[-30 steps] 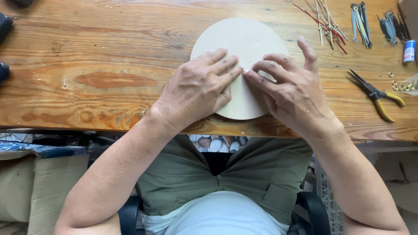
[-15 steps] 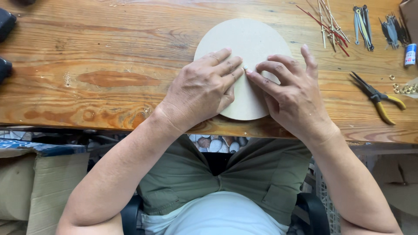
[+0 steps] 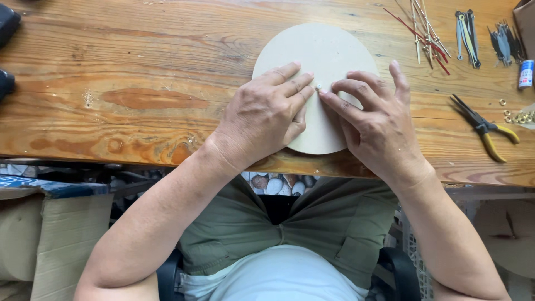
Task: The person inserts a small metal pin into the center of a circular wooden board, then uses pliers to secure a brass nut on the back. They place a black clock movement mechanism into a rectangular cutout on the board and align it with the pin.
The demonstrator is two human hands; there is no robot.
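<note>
Hands point(image 3: 320, 111) press round disc point(image 3: 317, 50); pliers point(image 3: 484, 127) nearby.

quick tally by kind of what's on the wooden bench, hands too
round pale disc: 1
left hand and right hand, both on the disc: 2
yellow-handled pliers: 1
bundle of thin sticks: 1
small blue-and-white tube: 1
total: 6

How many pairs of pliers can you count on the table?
1. The yellow-handled pliers lie on the table to the right of the right hand, near the front edge. More tools may lie beyond the picture's right edge.
</note>
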